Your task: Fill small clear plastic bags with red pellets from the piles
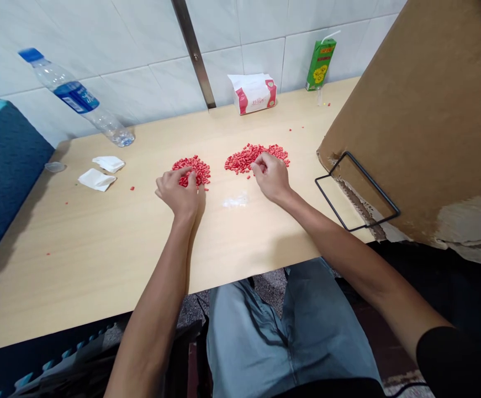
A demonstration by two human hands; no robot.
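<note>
Bottle [74,97] leans against the tiled wall at the far left of the table [99,243], one only. Two crumpled tissues [96,179] lie near its base.

Next comes the left hand [179,193], knuckles up and fingers curled. Thumb and forefinger are drawn narrow at the near edge of the left pile [194,167] of small red pellets. Whether a pellet sits between them I cannot tell. That pile lies straight ahead of the fingertips, touching them, on the wall side.

The right pile [248,156] is broader, its long axis running left to right. A strip of bare table keeps it apart from the first. The right hand [271,177] rests at its near right edge, fingertips pinched close in the pellets; their contents are too small to make out. Each hand is nearest its own pile: two piles, two hands.

A few stray pellets dot the table. One tissue pack [253,93] and one carton [321,63] with a straw stand by the wall. A wire frame [356,190] and one cardboard sheet [431,110] close the right side.
</note>
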